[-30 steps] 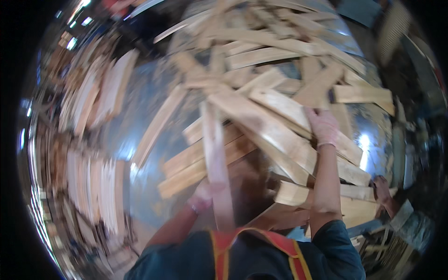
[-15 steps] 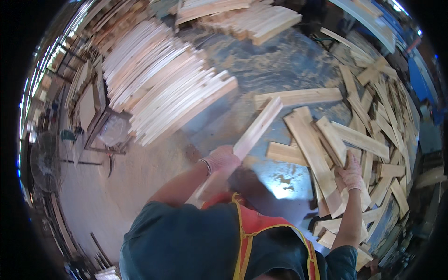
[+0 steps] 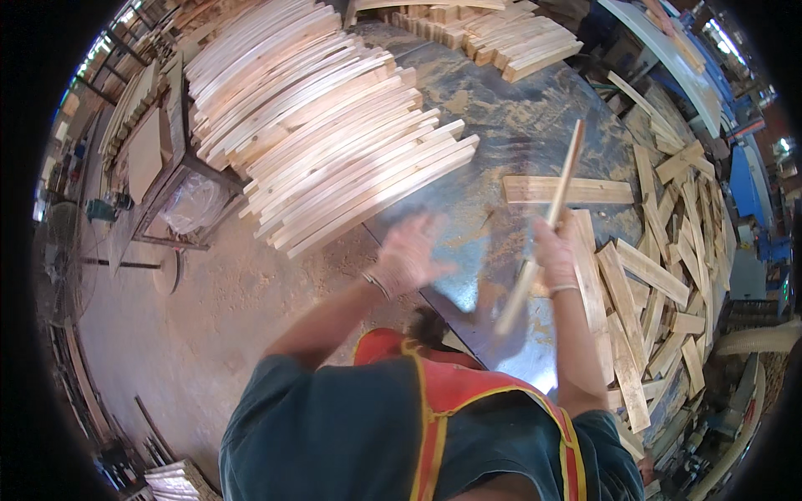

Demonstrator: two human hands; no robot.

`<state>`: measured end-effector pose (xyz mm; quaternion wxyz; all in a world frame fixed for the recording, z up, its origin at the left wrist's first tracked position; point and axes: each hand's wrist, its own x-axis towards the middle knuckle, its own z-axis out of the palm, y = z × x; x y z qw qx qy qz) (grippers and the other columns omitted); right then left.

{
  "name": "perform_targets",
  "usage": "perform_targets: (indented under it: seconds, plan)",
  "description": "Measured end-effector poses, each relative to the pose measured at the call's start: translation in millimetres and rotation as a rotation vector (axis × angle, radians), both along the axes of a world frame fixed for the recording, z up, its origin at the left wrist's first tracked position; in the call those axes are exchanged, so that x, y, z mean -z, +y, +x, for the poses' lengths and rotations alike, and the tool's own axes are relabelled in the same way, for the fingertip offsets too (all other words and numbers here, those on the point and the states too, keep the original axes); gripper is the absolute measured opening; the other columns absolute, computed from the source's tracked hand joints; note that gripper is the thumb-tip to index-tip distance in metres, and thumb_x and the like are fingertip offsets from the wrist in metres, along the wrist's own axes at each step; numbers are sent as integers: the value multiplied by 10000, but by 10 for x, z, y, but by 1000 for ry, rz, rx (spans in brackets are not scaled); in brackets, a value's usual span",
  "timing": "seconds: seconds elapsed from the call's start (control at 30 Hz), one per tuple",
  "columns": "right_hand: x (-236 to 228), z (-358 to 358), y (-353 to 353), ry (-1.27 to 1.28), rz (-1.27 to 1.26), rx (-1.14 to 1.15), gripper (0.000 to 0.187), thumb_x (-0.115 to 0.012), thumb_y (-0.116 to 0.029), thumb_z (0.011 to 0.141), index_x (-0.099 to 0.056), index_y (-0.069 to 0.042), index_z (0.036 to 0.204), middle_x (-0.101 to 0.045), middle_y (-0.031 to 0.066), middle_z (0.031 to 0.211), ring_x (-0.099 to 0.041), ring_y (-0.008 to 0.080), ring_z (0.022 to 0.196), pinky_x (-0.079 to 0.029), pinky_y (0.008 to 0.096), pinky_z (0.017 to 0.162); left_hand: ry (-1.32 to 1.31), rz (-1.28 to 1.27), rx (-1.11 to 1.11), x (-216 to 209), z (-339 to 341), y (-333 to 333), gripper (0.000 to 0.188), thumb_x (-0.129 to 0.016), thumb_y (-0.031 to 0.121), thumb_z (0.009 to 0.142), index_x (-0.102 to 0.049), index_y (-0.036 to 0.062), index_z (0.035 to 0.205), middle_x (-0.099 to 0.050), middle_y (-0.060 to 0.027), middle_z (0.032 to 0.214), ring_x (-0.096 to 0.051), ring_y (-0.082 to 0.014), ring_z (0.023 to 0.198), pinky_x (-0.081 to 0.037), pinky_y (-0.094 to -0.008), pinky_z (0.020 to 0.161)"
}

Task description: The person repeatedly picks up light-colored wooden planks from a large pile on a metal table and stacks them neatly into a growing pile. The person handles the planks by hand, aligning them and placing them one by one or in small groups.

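Note:
My right hand (image 3: 553, 252), in a pale work glove, grips a narrow wooden board (image 3: 569, 171) near its middle. The board stands on edge to me, tilted, its lower end blurred by motion. My left hand (image 3: 409, 255), also gloved, has its fingers spread and holds nothing; it is slightly smeared. It hovers by the near edge of the metal table (image 3: 468, 213), close to a long row of boards (image 3: 334, 159) laid side by side. A single board (image 3: 568, 190) lies flat beyond my right hand.
To the right lies a jumbled heap of loose boards (image 3: 656, 292). Another stack of boards (image 3: 518, 42) sits at the far side. At left are a small stand (image 3: 175, 159) with a plastic bag and a fan (image 3: 60, 259). Sawdust covers parts of the table and floor.
My right hand has lifted a board from the heap and swung it left. The board my left hand held is out of it; that hand has opened. The view has shifted.

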<state>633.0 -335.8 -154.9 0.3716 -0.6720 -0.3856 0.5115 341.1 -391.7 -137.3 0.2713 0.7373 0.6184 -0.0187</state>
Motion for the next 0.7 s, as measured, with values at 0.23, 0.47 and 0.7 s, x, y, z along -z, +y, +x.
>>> perform_targets:
  seconds: [0.23, 0.47, 0.7]
  plan:
    - [144, -205, -311, -174, 314, -225, 1029, -859, -381, 874, -299, -34, 1664, -453, 256, 1612, -447, 393, 1474, -388, 457, 1213, -1247, -512, -594, 867, 17, 5, 480, -737, 46, 877, -657, 17, 1349, -733, -66, 1107, -716, -193, 959, -605, -350, 815]
    - [734, 2137, -1283, -1276, -129, -214, 1084, -856, -320, 719, -336, -90, 1642, -517, 246, 1541, -468, 431, 1445, -394, 479, 1203, -1160, -609, -840, 765, -683, 250, 367, -845, 150, 846, -738, -28, 1149, -757, -114, 1008, -736, -233, 858, -606, -380, 735]
    - [338, 1813, -849, -963, -63, -251, 965, -805, -146, 732, -405, -75, 1607, -624, 218, 1392, -618, 392, 1261, -517, 430, 1056, -607, -214, -644, 225, -1426, 736, 397, -739, 122, 909, -686, 2, 1283, -763, -153, 1040, -742, -249, 882, -615, -393, 774]
